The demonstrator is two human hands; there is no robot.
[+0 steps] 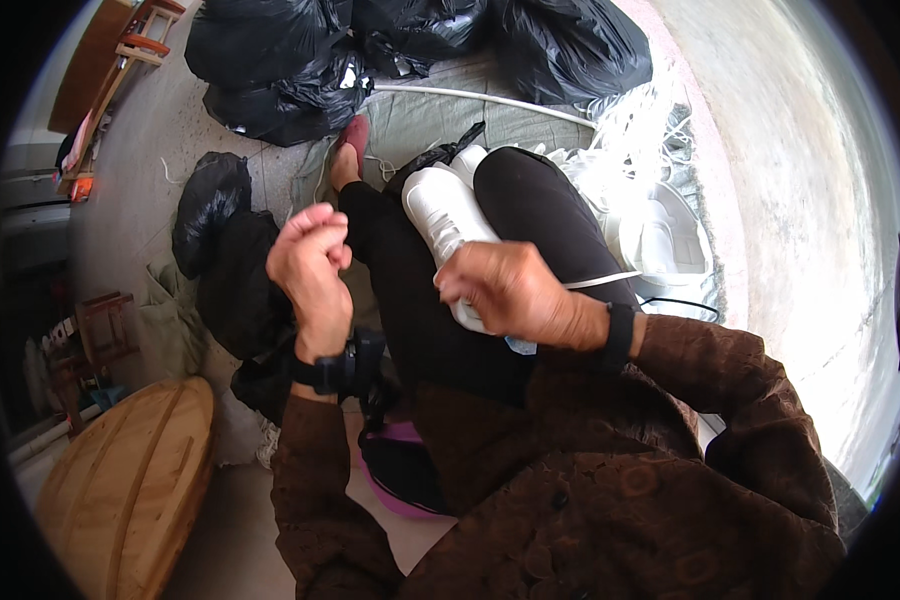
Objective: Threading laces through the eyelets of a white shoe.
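Observation:
A white lace-up shoe lies between my thighs, its toe pointing away from me. My right hand is closed over the shoe's lacing, slightly blurred, its fingertips pinched together. A white shoelace sticks out to the right from beneath this hand, across my thigh. To the left of the shoe, my left hand is raised with its fingers curled shut; whatever may be in them is hidden. Another white shoe shows partly beyond the first, beside my knee.
Black plastic bags are heaped at the far side, with more bags on the left. White shoes and a tangle of white laces lie at the right. A wooden board leans at the lower left.

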